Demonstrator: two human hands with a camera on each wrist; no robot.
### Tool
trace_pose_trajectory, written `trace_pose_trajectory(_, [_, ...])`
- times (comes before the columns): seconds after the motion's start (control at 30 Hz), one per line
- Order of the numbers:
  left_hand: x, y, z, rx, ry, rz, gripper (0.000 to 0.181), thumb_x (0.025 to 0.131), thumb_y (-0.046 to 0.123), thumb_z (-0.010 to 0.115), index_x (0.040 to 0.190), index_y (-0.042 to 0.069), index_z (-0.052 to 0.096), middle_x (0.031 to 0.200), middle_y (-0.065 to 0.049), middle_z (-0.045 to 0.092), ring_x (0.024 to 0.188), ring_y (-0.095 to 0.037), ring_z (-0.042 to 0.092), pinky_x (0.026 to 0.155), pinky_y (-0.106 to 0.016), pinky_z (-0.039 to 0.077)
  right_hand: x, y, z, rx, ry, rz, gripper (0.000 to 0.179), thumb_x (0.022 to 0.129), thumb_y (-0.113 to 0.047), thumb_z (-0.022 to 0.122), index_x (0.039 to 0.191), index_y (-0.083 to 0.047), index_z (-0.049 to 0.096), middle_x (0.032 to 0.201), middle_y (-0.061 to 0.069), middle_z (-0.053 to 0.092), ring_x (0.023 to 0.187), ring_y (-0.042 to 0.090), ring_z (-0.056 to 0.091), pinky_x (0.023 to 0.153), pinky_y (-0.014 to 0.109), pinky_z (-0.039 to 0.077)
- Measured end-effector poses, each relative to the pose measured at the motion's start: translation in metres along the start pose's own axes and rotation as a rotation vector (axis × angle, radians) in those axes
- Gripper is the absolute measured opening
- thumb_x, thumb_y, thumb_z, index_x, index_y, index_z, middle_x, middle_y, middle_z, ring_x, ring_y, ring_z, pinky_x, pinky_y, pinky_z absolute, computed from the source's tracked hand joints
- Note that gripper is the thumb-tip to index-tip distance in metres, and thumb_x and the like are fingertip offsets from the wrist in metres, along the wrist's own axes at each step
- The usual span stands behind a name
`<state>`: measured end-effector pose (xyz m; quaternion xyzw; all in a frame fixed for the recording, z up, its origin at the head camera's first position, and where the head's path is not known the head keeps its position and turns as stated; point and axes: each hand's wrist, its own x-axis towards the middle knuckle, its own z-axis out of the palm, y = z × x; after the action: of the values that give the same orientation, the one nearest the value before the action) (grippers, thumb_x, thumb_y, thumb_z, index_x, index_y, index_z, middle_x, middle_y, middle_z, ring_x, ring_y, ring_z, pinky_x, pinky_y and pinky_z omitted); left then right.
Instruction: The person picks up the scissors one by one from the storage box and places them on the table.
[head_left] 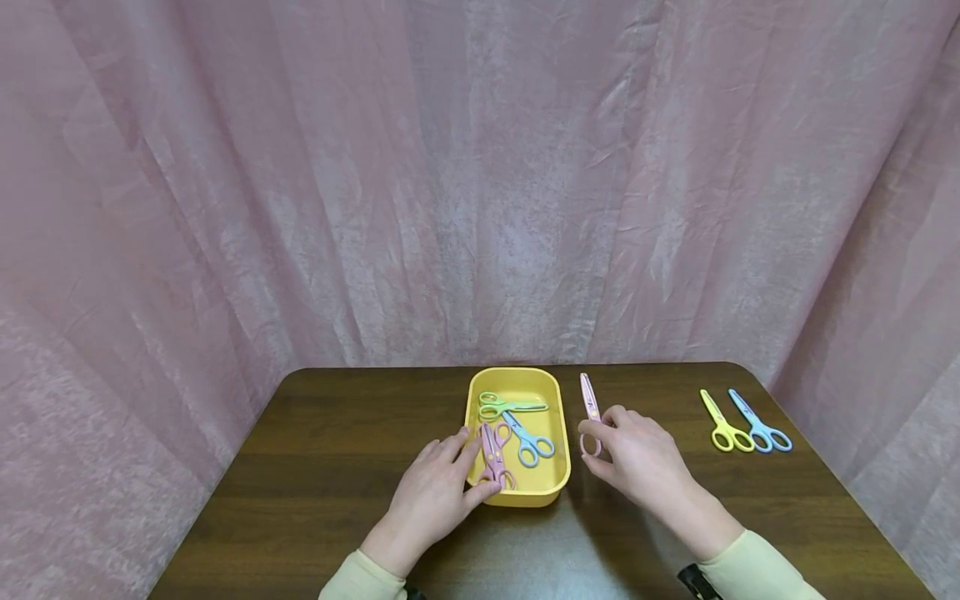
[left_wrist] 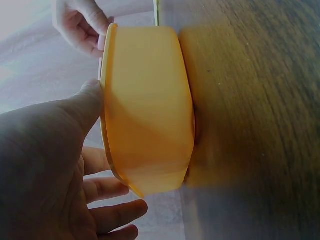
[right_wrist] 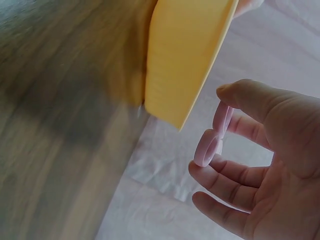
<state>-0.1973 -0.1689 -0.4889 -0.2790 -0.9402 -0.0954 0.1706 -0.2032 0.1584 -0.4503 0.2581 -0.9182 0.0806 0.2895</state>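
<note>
My right hand (head_left: 641,458) pinches a pair of pink scissors (head_left: 590,396) by the handle loops, just right of the yellow tray (head_left: 564,467). Its blades point away from me. In the right wrist view the pink handle loops (right_wrist: 207,147) show between thumb and fingers. My left hand (head_left: 435,487) rests on the tray's near left corner, thumb and loosely spread fingers touching the rim. Inside lie green scissors (head_left: 489,411), blue scissors (head_left: 534,442) and what look like two overlapping pink pairs (head_left: 491,454), partly under the left fingers.
Yellow scissors (head_left: 723,433) and another blue pair (head_left: 757,425) lie side by side on the brown table (head_left: 315,467), toward its right edge. A pink curtain (head_left: 450,183) hangs behind the table and at both sides.
</note>
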Motion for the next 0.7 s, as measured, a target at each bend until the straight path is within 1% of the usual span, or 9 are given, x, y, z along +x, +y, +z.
trace_pose_trajectory(0.13, [-0.001,0.0,-0.001,0.002,0.001,0.004,0.071,0.104,0.059,0.071,0.147,0.002,0.069,0.148,-0.021,0.065,0.134,-0.039,0.065,0.116,-0.054,0.049,-0.005,0.005,0.0,-0.007,-0.009,0.008,0.033,0.075,-0.017,0.097,0.092,-0.026,0.071,0.089,-0.003,0.064,0.07,0.02,0.061,0.056,0.038,0.048])
trace_pose_trajectory(0.3, [-0.001,0.0,-0.001,0.008,0.008,0.007,0.071,0.104,0.059,0.071,0.147,0.002,0.069,0.148,-0.021,0.065,0.133,-0.039,0.065,0.116,-0.053,0.049,-0.011,0.009,0.002,-0.011,-0.07,0.036,0.032,0.076,-0.02,0.098,0.089,-0.025,0.07,0.088,-0.002,0.064,0.07,0.021,0.062,0.055,0.039,0.048])
trace_pose_trajectory(0.53, [-0.001,0.0,0.0,0.006,0.01,0.007,0.072,0.103,0.059,0.073,0.147,0.002,0.069,0.148,-0.022,0.065,0.132,-0.04,0.066,0.116,-0.053,0.049,-0.017,0.016,0.008,-0.02,-0.152,0.06,0.035,0.077,-0.023,0.096,0.082,-0.027,0.062,0.084,-0.004,0.06,0.067,0.02,0.059,0.053,0.039,0.045])
trace_pose_trajectory(0.6, [-0.001,0.0,0.001,0.008,0.013,0.009,0.073,0.103,0.059,0.072,0.147,0.002,0.069,0.148,-0.022,0.065,0.132,-0.04,0.066,0.116,-0.052,0.049,-0.019,0.017,0.01,-0.019,-0.17,0.064,0.035,0.077,-0.023,0.095,0.082,-0.028,0.061,0.083,-0.005,0.058,0.066,0.02,0.058,0.052,0.039,0.045])
trace_pose_trajectory(0.7, [-0.001,0.0,0.001,0.01,0.014,0.009,0.073,0.103,0.059,0.073,0.147,0.002,0.069,0.148,-0.022,0.065,0.132,-0.04,0.066,0.116,-0.052,0.049,-0.022,0.019,0.013,-0.01,-0.199,0.078,0.031,0.078,-0.022,0.094,0.084,-0.027,0.064,0.083,-0.005,0.057,0.066,0.019,0.057,0.053,0.04,0.046])
